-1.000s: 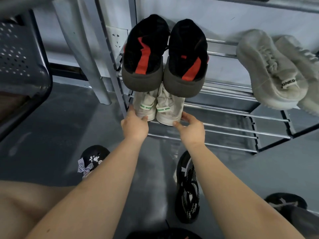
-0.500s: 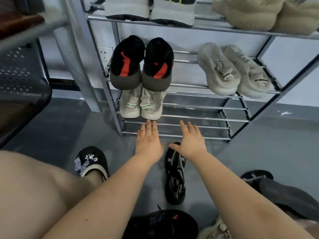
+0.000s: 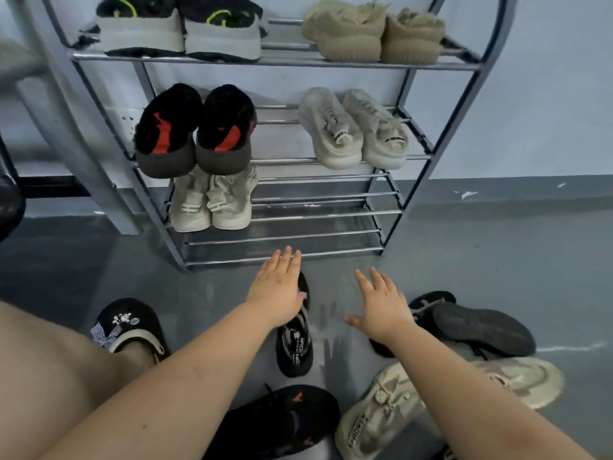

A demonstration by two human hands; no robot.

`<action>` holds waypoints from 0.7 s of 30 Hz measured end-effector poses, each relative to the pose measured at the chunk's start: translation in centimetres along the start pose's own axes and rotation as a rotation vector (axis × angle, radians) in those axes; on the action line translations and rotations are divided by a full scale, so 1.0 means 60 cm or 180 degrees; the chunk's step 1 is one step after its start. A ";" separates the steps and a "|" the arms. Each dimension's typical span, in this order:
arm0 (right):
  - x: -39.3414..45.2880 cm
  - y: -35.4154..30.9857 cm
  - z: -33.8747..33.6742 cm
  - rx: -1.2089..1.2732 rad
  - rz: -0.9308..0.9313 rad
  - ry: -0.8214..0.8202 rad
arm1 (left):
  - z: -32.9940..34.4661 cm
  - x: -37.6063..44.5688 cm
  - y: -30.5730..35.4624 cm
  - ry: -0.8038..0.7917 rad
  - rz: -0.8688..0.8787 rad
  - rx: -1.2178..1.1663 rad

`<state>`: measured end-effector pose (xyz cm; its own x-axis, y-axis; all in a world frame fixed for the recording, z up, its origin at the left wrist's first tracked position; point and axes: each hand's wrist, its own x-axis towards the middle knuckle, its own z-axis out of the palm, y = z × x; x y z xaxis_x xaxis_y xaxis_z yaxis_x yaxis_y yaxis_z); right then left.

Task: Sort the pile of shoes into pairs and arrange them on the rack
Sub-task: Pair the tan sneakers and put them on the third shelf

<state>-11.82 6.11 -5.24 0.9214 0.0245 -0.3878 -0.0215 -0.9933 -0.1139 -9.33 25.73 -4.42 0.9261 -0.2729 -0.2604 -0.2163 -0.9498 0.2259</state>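
Both hands empty, fingers spread flat: left hand (image 3: 280,293) over a black slip-on (image 3: 295,346), right hand (image 3: 381,303) beside its probable mate (image 3: 477,327), sole-up on the floor (image 3: 497,260) near the rack (image 3: 282,252) front edge. Light, floppy knit; pinch the heel collar. Lowest shelf's right side free.

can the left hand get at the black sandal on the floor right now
Probably yes: the open left hand hangs right over the black sandal's front end, holding nothing, and nothing lies between them.
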 end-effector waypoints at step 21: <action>-0.104 0.264 0.101 0.0446 0.1302 -0.0551 | 0.139 0.020 0.208 -0.1030 0.1029 0.0521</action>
<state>-20.25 -9.11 -10.21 0.7482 -0.3356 -0.5723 -0.4329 -0.9007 -0.0378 -13.47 12.29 -9.76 0.6656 -0.5667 -0.4856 -0.5469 -0.8131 0.1994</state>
